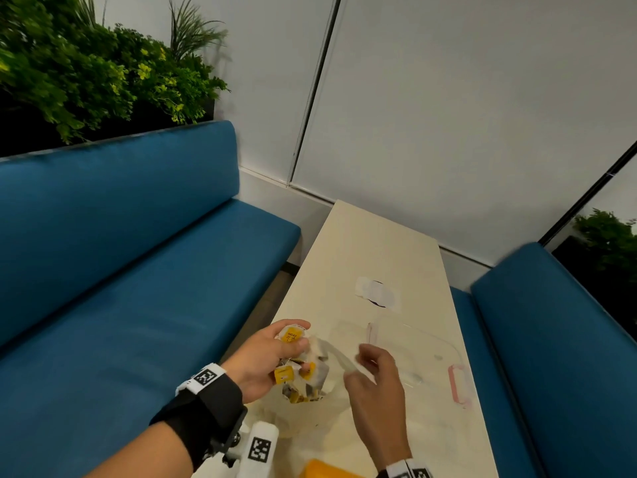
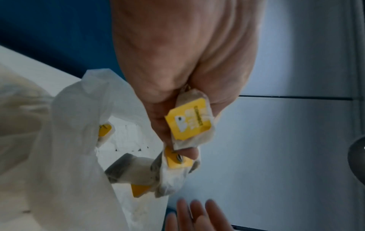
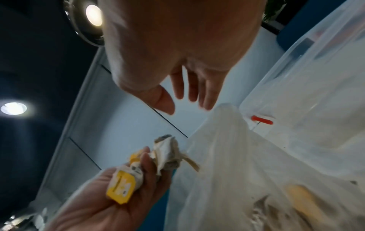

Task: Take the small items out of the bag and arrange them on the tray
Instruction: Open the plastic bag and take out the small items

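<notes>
While the left hand (image 1: 265, 357) curls its fingers (image 2: 177, 145) and thumb round a clutch of tea bags (image 2: 189, 123), its palm turns up toward the head camera and the wrist comes in from 7 o'clock. One yellow tag (image 1: 291, 336) sits at the fingertips, pointing toward 12 o'clock; two more show lower in the palm. The sachets are pale, crumpled paper with dark contents showing through, each with a square yellow tag.

At 3 o'clock of that hand, the right hand (image 1: 375, 384) hangs with fingers (image 3: 194, 87) straight and slightly spread — holding nothing, just beside the raised edge of the bag (image 1: 310, 405). This thin white plastic bag slumps on the cream table (image 1: 372, 243) between the hands, mouth upward, more tagged sachets inside.

Beyond the right hand, at 2 o'clock, lies the clear plastic tray (image 1: 444, 343) with pink clips — its long axis running along the table.
</notes>
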### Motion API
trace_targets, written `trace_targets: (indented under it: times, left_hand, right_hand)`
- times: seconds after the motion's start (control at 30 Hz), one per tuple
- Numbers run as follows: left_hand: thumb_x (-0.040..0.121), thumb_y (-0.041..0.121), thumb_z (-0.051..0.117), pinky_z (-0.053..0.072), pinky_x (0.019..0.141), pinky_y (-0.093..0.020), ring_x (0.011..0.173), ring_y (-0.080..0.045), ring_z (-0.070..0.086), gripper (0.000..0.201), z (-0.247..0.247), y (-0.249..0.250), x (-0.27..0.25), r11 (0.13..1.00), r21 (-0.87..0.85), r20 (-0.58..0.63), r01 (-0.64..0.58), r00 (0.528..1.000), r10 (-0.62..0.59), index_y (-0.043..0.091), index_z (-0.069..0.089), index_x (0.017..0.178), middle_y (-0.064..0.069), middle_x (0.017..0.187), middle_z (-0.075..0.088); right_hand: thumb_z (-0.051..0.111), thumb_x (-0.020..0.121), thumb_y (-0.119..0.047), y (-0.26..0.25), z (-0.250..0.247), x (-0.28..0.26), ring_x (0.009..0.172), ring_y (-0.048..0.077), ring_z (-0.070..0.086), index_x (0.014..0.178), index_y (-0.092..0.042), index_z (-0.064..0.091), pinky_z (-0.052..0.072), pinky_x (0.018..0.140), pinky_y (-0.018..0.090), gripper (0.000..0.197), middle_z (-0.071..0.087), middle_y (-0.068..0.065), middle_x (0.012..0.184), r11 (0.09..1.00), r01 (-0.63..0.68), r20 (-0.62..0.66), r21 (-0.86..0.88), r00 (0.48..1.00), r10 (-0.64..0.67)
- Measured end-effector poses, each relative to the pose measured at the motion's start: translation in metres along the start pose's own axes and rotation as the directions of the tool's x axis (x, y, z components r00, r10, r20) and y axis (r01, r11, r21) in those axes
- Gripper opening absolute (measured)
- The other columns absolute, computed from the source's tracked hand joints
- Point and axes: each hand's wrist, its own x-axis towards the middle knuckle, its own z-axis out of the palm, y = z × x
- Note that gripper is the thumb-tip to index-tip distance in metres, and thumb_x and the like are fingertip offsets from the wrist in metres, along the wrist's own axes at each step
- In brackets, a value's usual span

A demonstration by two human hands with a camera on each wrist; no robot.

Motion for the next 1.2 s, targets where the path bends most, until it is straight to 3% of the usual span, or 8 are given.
trace_targets:
  times: [0.1,0.2,0.4,0.57,0.8,0.9,1.03,1.2]
  left_hand:
    - [0.093,-0.003,0.066,0.062,0.073,-0.039,0.076,-0.025,0.070,0.028,0.005,-0.003,-0.004,0.997,-0.066,0.006,0.026,1.000,-0.025,0.010,0.072,0.118,-0.009,0.088,0.070]
    - [0.092,-0.001,0.067,0.063,0.066,-0.036,0.083,-0.030,0.070,0.028,0.011,-0.001,-0.008,0.985,-0.165,0.013,0.050,0.999,-0.049,0.008,0.072,0.118,-0.018,0.104,0.071]
    - [0.086,0.004,0.071,0.063,0.067,-0.035,0.099,-0.037,0.063,0.037,0.011,-0.002,-0.011,0.959,-0.278,-0.006,0.056,0.998,-0.060,0.009,0.070,0.122,-0.023,0.114,0.070]
    - [0.097,0.005,0.063,0.062,0.064,-0.037,0.078,-0.030,0.064,0.029,0.004,-0.016,-0.011,0.962,-0.272,-0.106,0.018,0.993,-0.049,0.011,0.066,0.125,-0.027,0.121,0.066]
    - [0.101,0.016,0.061,0.061,0.060,-0.041,0.066,-0.028,0.071,0.023,0.006,-0.027,-0.019,0.970,-0.235,-0.105,0.059,0.991,-0.086,0.008,0.067,0.121,-0.019,0.098,0.078]
    - [0.096,0.031,0.068,0.059,0.073,-0.040,0.080,-0.029,0.070,0.041,0.004,-0.032,-0.016,0.969,-0.214,-0.066,0.127,0.987,-0.144,0.005,0.067,0.127,-0.021,0.116,0.073]
    - [0.094,0.044,0.068,0.057,0.071,-0.036,0.093,-0.030,0.068,0.040,-0.001,-0.033,-0.017,0.950,-0.236,0.022,0.205,0.978,-0.206,0.013,0.069,0.120,-0.017,0.113,0.070]
    - [0.079,0.034,0.087,0.056,0.076,-0.039,0.106,-0.038,0.062,0.056,-0.011,-0.037,-0.014,0.960,-0.197,0.012,0.197,0.980,-0.199,0.007,0.067,0.123,-0.023,0.122,0.068]
  right_hand:
    - [0.074,0.070,-0.019,-0.013,0.001,-0.001,0.102,0.008,0.068,0.113,-0.024,0.062,0.058,0.084,0.027,0.045,0.067,-0.004,0.114,0.971,-0.142,0.234,0.192,0.968,0.095]
    - [0.068,0.053,-0.015,-0.015,0.003,0.001,0.104,0.022,0.070,0.117,-0.020,0.061,0.059,0.091,0.044,0.064,0.069,0.003,0.118,0.934,-0.272,0.385,0.233,0.908,0.168]
    - [0.073,0.073,-0.006,-0.016,0.013,-0.006,0.098,0.024,0.073,0.120,-0.022,0.062,0.062,0.079,0.040,0.051,0.071,0.006,0.114,0.952,-0.254,0.441,0.172,0.884,0.156]
    - [0.068,0.082,0.005,-0.022,0.018,-0.007,0.090,0.030,0.075,0.118,-0.021,0.062,0.063,0.080,0.043,0.045,0.073,0.012,0.103,0.945,-0.259,0.375,0.199,0.911,0.171]
    - [0.073,0.089,-0.024,-0.019,0.029,-0.006,0.077,0.014,0.072,0.108,-0.032,0.055,0.062,0.069,0.033,0.027,0.070,0.003,0.092,0.998,-0.056,0.226,-0.033,0.972,0.062]
    - [0.077,0.084,-0.026,-0.023,0.032,-0.008,0.067,0.001,0.063,0.098,-0.028,0.051,0.053,0.062,0.019,0.030,0.066,-0.001,0.083,0.991,0.031,0.213,-0.127,0.977,-0.003]
    - [0.082,0.077,-0.032,-0.025,0.036,-0.011,0.063,0.001,0.055,0.088,-0.024,0.056,0.048,0.060,0.018,0.030,0.065,-0.005,0.083,0.973,0.078,0.265,-0.215,0.964,-0.019]
    - [0.074,0.085,-0.027,-0.023,0.033,-0.011,0.075,0.006,0.064,0.093,-0.031,0.069,0.057,0.072,0.022,0.011,0.071,-0.011,0.093,0.982,0.050,0.343,-0.183,0.939,0.016]
